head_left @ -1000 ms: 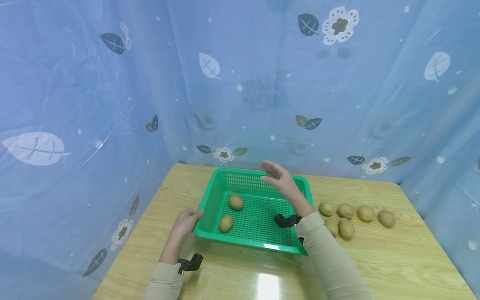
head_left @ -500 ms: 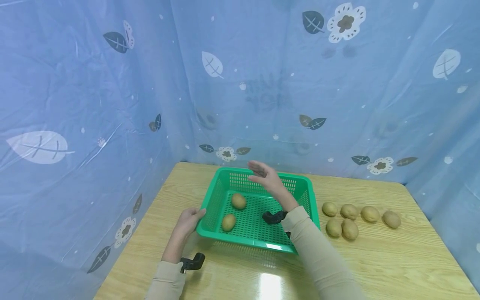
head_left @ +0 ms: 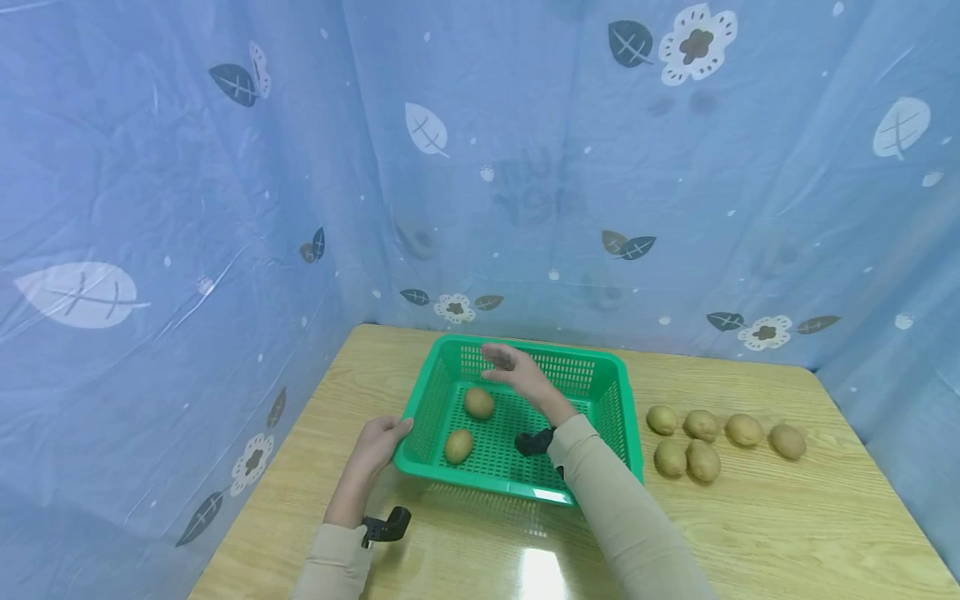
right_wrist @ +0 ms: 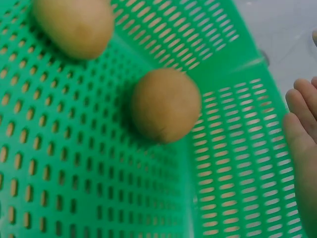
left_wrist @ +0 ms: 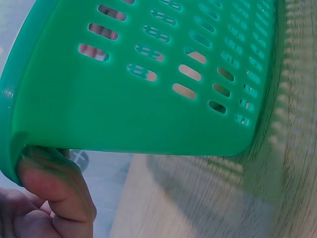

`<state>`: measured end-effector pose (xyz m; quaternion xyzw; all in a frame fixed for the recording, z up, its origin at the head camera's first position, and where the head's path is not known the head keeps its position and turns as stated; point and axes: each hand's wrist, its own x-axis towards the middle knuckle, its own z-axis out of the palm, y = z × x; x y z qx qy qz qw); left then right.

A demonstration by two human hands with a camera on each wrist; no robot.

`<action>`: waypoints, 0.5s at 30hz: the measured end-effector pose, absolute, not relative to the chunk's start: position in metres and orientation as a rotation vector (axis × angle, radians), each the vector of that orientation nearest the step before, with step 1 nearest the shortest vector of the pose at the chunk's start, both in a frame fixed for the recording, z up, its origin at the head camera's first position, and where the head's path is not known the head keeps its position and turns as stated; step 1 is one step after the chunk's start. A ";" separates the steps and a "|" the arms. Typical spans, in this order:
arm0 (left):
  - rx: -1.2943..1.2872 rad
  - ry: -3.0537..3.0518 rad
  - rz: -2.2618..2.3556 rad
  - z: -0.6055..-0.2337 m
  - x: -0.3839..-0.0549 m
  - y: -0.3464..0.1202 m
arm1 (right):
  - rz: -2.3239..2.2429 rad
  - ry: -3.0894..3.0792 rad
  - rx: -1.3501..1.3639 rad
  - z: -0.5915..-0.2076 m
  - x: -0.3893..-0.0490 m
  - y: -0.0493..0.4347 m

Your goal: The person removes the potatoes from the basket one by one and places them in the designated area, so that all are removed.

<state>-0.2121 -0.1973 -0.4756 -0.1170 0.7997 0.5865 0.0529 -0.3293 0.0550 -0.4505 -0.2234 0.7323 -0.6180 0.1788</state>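
Observation:
A green plastic basket [head_left: 495, 483] with slotted walls stands on the wooden table, and two potatoes lie inside on its left half. One potato [head_left: 478, 403] is toward the back, the other potato [head_left: 458, 447] nearer the front. My left hand [head_left: 372, 444] grips the basket's rim at the front left corner; in the left wrist view its curled fingers [left_wrist: 54, 183] hook under the rim. Above the basket, toward the back, is my right hand [head_left: 517, 372], fingers extended and thumb apart, holding nothing. The right wrist view shows part of that hand [right_wrist: 303, 129] beside the slotted wall.
Right of the basket, several more potatoes [head_left: 702, 461] lie in two loose rows on the wooden table [head_left: 787, 533]. A blue patterned curtain [head_left: 525, 208] hangs behind the table and along its sides. Both wrists wear black camera mounts [head_left: 387, 526].
My right hand has moved left across the basket and slightly lower, still holding nothing. The left hand keeps its grip on the rim. The view has shifted slightly.

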 end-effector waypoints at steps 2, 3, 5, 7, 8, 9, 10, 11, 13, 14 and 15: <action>-0.357 2.437 1.776 -0.475 -0.212 -0.197 | -1.719 2.082 -0.609 -0.462 -0.335 0.053; -0.356 2.438 1.776 -0.475 -0.212 -0.197 | -1.708 2.089 -0.605 -0.469 -0.338 0.053; -0.359 2.439 1.775 -0.475 -0.211 -0.197 | -1.677 2.102 -0.593 -0.475 -0.340 0.052; -0.360 2.441 1.776 -0.475 -0.211 -0.196 | -1.641 2.103 -0.604 -0.478 -0.341 0.052; -0.357 2.444 1.776 -0.475 -0.211 -0.196 | -1.622 2.106 -0.607 -0.480 -0.341 0.052; -0.357 2.444 1.778 -0.475 -0.211 -0.196 | -1.603 2.108 -0.611 -0.482 -0.342 0.052; -0.358 2.444 1.778 -0.475 -0.211 -0.196 | -1.584 2.108 -0.608 -0.484 -0.342 0.051; -0.358 2.444 1.779 -0.475 -0.211 -0.196 | -1.566 2.108 -0.610 -0.486 -0.342 0.051; -0.363 2.436 1.783 -0.475 -0.211 -0.196 | -1.537 2.106 -0.612 -0.490 -0.341 0.050; -0.366 2.433 1.784 -0.475 -0.211 -0.196 | -1.521 2.103 -0.613 -0.492 -0.341 0.049; -0.364 2.433 1.783 -0.475 -0.211 -0.196 | -1.508 2.100 -0.617 -0.494 -0.341 0.049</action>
